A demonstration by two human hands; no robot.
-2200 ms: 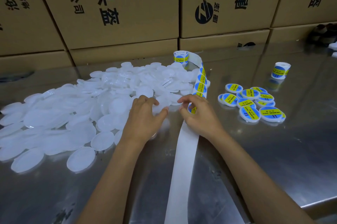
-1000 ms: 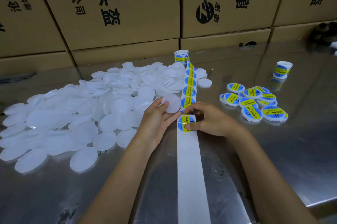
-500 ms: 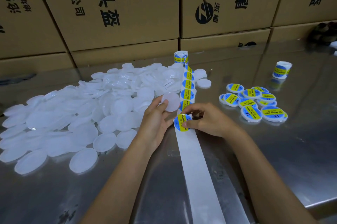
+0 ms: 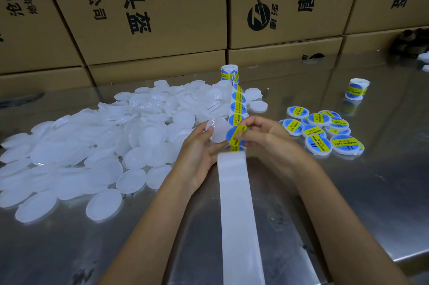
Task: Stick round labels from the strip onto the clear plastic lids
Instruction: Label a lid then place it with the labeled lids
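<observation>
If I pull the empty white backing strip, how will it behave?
The empty white backing strip is probably floppy: it bends where it rises near the right hand. It is likely light and thin, and may slide easily on the smooth steel table.

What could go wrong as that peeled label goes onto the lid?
The round label pinched by the right hand looks bent, so it may crease or land off-centre on the clear lid held by the left hand. The loose backing strip might snag the hands.
</observation>
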